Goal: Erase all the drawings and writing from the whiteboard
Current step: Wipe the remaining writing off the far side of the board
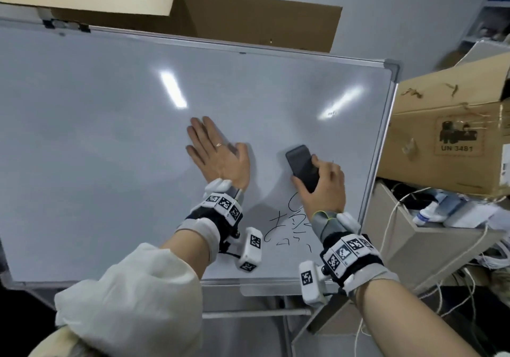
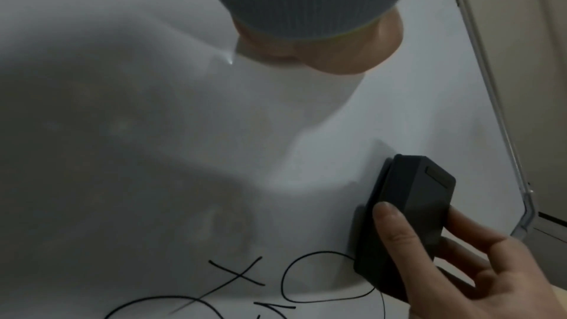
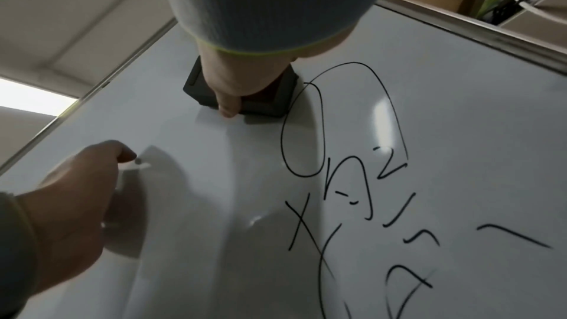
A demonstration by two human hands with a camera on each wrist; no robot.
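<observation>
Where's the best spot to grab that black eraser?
Judging by its shape, the eraser is a long block lying flat on the whiteboard. Grip its two long sides from the back, thumb one side, fingers the other, as the right hand does.

A flattened cardboard sheet (image 1: 248,20) leans behind. On the right, a cardboard box (image 1: 447,136) marked UN 3481 sits above tangled white cables (image 1: 392,218).
</observation>
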